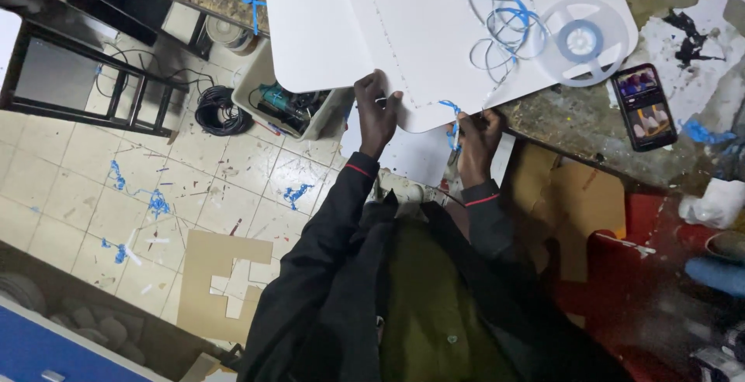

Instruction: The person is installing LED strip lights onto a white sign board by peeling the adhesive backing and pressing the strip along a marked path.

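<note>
both hands [378, 114] [476, 140] grip white panel's [434, 33] edge

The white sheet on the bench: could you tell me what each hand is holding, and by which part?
The left hand grips the white sheet by its near edge. The right hand pinches the blue strip at that same edge, near its end.
</note>
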